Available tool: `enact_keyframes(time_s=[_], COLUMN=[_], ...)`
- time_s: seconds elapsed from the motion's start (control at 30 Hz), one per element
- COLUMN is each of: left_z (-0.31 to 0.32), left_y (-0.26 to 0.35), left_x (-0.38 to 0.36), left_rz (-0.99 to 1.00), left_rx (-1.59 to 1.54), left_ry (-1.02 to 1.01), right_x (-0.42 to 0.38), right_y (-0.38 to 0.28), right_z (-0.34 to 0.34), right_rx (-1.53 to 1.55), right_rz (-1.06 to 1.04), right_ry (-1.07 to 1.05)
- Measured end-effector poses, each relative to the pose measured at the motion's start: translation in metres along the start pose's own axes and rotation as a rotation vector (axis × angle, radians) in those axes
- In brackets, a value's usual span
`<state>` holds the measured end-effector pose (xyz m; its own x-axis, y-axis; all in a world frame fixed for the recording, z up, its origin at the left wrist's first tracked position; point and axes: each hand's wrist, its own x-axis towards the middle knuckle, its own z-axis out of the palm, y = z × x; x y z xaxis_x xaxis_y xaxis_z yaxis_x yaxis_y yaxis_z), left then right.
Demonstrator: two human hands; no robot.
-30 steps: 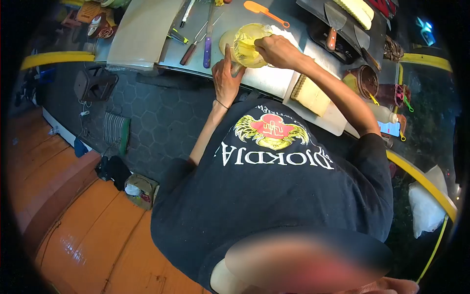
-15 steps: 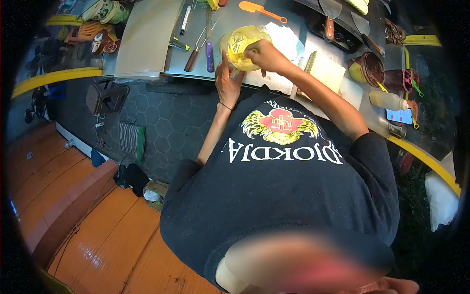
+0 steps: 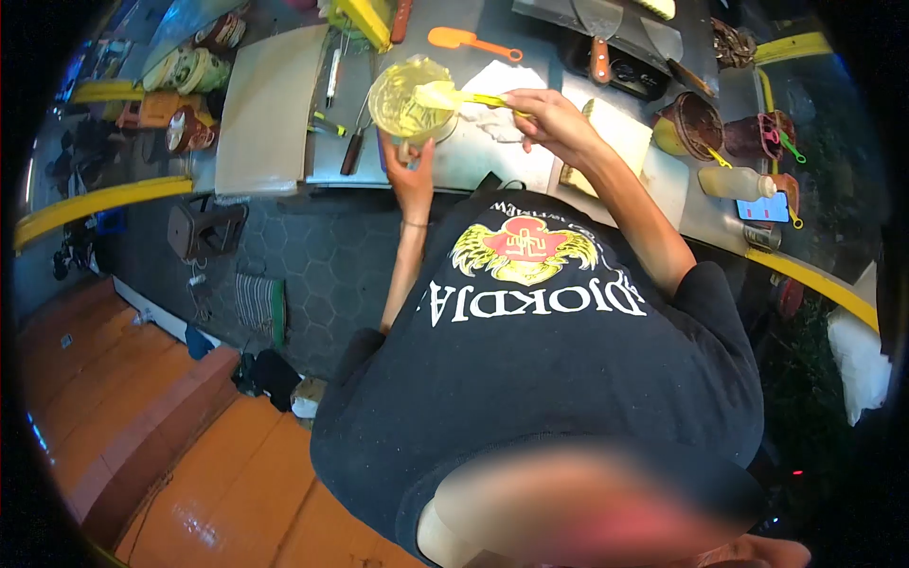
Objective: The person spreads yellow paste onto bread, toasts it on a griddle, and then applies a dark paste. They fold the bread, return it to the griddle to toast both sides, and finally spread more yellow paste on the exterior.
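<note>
Dark hexagonal tiles (image 3: 322,232) covered the floor to your left, with a stool (image 3: 204,227) standing on them near the metal bench (image 3: 473,163) and orange boards (image 3: 208,473) stretching away at the lower left. You stood close against the bench in a black shirt (image 3: 530,369).

Your left hand (image 3: 411,180) had its grip around the near side of a clear tub (image 3: 386,106), thumb and fingers against the wall. That tub was over the bench, ahead of you, its mouth turned up toward your head and its inside smeared with yellow paste; you could not tell from this angle whether its base touched the metal. Your right hand (image 3: 554,121) had its grip closed on the handle of a yellow spatula (image 3: 485,98), which crossed the tub's right rim. The blade, loaded with a pale yellow lump, lay at the mouth; how deep it sat was unclear.

Just right of the tub, a white cloth (image 3: 502,87) lay crumpled beneath the handle. Beyond it was an orange spatula (image 3: 453,38). Left of the tub you had a fork (image 3: 352,151), a pen (image 3: 332,76) and a wide board (image 3: 267,114). Past your right forearm were a ridged yellow slab (image 3: 620,133), partly covered by it, a brown-stained pail (image 3: 670,133), a bottle (image 3: 731,183) and a lit phone (image 3: 762,206).
</note>
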<state>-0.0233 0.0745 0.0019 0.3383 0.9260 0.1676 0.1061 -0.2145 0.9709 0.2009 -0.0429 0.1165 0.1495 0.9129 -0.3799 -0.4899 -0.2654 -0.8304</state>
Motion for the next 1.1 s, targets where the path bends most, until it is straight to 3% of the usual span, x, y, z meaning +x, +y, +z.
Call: enact_keyframes(time_s=[0.1,0.13,0.2,0.27,0.37,0.43,0.5,0.6,0.7,0.77,0.83,0.87,0.93,0.97,1.0,1.03,1.07,1.1], left_z=[-0.010,-0.012,-0.023,-0.021,0.015,0.042,0.059,0.068,0.054,0.040,0.029,0.024,0.018,0.018,0.019,0.024,0.027,0.031], left_y=[0.015,0.013,0.053,0.075,0.099,0.100,0.086,0.081,0.068,0.051,0.040,0.036,0.033,0.032,0.032,0.032,0.032,0.033], left_x=[0.006,0.003,-0.001,0.005,0.009,0.013,0.010,0.006,0.000,-0.009,-0.017,-0.020,-0.024,-0.024,-0.025,-0.023,-0.022,-0.021], left_rz=[0.027,0.032,0.252,0.357,0.523,0.474,0.195,0.165,0.057,-0.070,-0.148,-0.206,-0.237,-0.263,-0.290,-0.281,-0.297,-0.316], left_rx=[-0.005,-0.005,0.383,0.326,0.223,0.061,-0.052,-0.060,-0.082,-0.111,-0.137,-0.165,-0.143,-0.148,-0.153,-0.156,-0.171,-0.182], left_ry=[-0.078,0.023,0.215,0.255,0.014,-0.250,-0.484,-0.617,-0.678,-0.684,-0.660,-0.656,-0.669,-0.695,-0.729,-0.744,-0.780,-0.814], right_x=[-0.041,-0.055,-0.079,-0.093,-0.084,-0.059,-0.026,0.026,0.001,-0.029,-0.051,-0.051,-0.035,-0.030,0.004,0.022,0.028,0.044], right_y=[-0.019,-0.026,-0.040,-0.058,-0.088,-0.102,-0.118,-0.117,-0.103,-0.074,-0.043,-0.026,0.009,0.015,0.054,0.069,0.067,0.079], right_z=[-0.031,-0.042,-0.066,-0.091,-0.126,-0.155,-0.173,-0.208,-0.172,-0.138,-0.103,-0.086,-0.072,-0.052,-0.069,-0.065,-0.057,-0.064], right_rx=[0.039,0.098,0.176,0.180,0.214,0.224,0.174,0.497,0.618,0.339,0.034,-0.182,-0.535,-0.847,-1.108,-1.252,-1.362,-1.343], right_rz=[-0.099,-0.152,-0.288,-0.415,-0.571,-0.659,-0.698,-0.512,-0.507,-0.617,-0.646,-0.564,-0.162,-0.117,-0.313,-0.330,-0.243,-0.327], right_ry=[0.034,0.018,0.115,0.249,0.360,0.419,0.586,0.736,0.751,0.727,0.530,0.462,0.080,0.156,0.216,0.373,0.381,0.375])
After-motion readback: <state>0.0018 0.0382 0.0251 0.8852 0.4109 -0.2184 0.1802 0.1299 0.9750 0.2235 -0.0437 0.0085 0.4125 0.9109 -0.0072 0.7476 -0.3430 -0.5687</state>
